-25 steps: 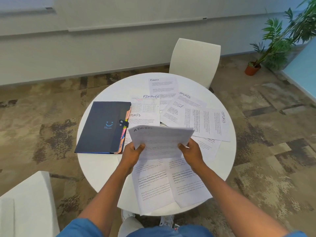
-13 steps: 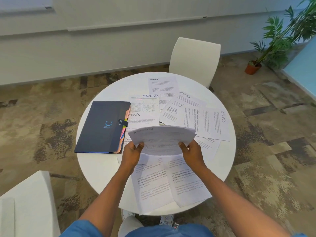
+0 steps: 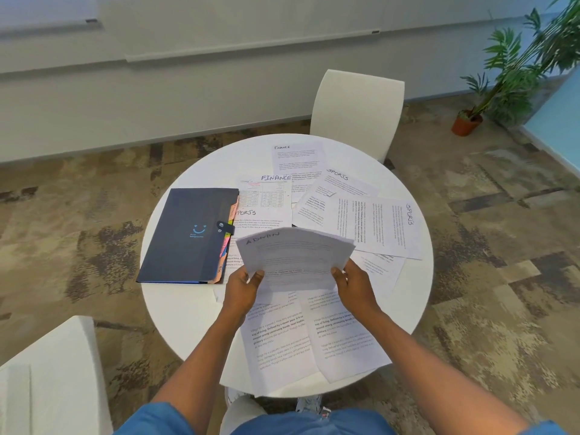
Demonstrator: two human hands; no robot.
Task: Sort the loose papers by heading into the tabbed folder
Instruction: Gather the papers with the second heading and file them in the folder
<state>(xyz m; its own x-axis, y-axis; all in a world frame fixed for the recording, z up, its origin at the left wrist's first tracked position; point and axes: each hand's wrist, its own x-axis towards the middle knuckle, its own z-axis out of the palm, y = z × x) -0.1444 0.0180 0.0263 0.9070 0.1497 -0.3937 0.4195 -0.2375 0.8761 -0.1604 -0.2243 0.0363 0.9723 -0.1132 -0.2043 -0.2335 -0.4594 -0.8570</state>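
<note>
On the round white table [image 3: 175, 312]: loose papers [image 3: 373, 227] headed FINANCE and SPORTS, spread across the far half; closed dark tabbed folder [image 3: 188, 235] at left, strap fastened. Above the near edge, ADMIN sheets [image 3: 295, 259], now bowed and tipped flatter than a second ago, pinched by left hand [image 3: 243, 288] and right hand [image 3: 353, 285], each grip clasping a lower corner. Judgement: heading read, filing pending; folder unopened.

Showing a navy folder [image 3: 188, 235] with a light-blue smile mark and pink, yellow, blue tabs [image 3: 226, 243]; white papers [image 3: 379, 229] carrying black print; sitting on a white table [image 3: 182, 315] over mottled brown-grey carpet [image 3: 62, 246].
</note>
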